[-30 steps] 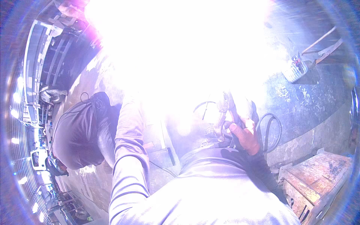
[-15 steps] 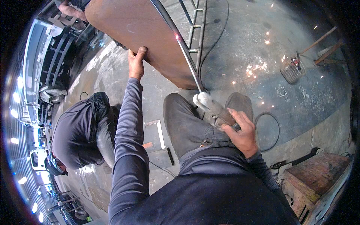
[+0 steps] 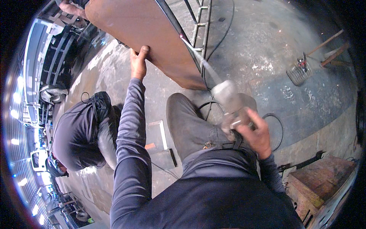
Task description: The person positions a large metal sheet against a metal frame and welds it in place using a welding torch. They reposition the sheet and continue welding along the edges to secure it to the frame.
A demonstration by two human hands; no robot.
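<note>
My left hand (image 3: 139, 64) grips the lower edge of a rusty brown metal sheet (image 3: 141, 26), thumb on its face. A dark metal bar (image 3: 169, 16) runs along the sheet's right edge. In front of my lap, my right hand (image 3: 258, 134) is closed round a welding electrode holder (image 3: 228, 97), blurred by motion. A thin welding rod (image 3: 200, 56) reaches from the holder up and left toward the bar, its tip faintly reddish. I cannot tell whether the tip touches the metal.
A ladder-like metal frame (image 3: 201, 32) stands beyond the bar. Another person (image 3: 82, 133) bends over at left, and another person's arm (image 3: 72, 8) shows by the sheet's upper left. A wire-like basket (image 3: 299, 75) and a rusty box (image 3: 322, 177) lie at right. Cables (image 3: 224, 36) cross the floor.
My right hand and the electrode holder have moved a little right. The bright glow at the rod's tip has dimmed, and most sparks on the floor are gone. My left hand stays put.
</note>
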